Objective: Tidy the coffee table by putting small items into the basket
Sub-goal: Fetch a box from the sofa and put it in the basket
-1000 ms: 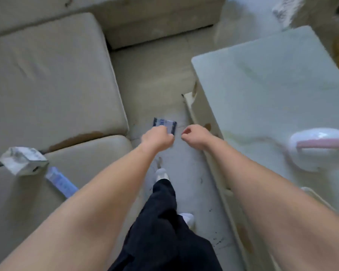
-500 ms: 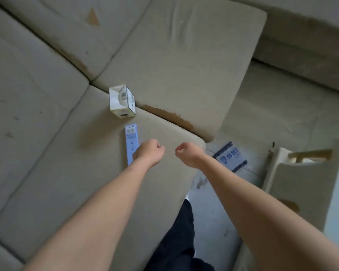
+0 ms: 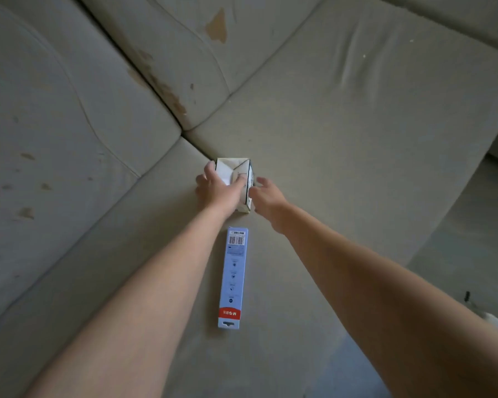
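Beige sofa cushion (image 3: 357, 133) holds the white box (image 3: 236, 169), close to the seam where the cushions meet. Your left hand (image 3: 217, 189) grips it, fingers spread down its left side and thumb wrapped across the front face, likely so one hand can lift it. Your right hand (image 3: 266, 196) is at the box's right edge, fingers loose and apart, holding nothing. Can't tell if it touches; probably there to steady that side. Long blue box (image 3: 233, 278) lies flat on the same cushion between your forearms, just short of the white box, untouched. Basket and coffee table not in view, so you'll need to carry both items off the sofa. Step: grasp, looks early in task.
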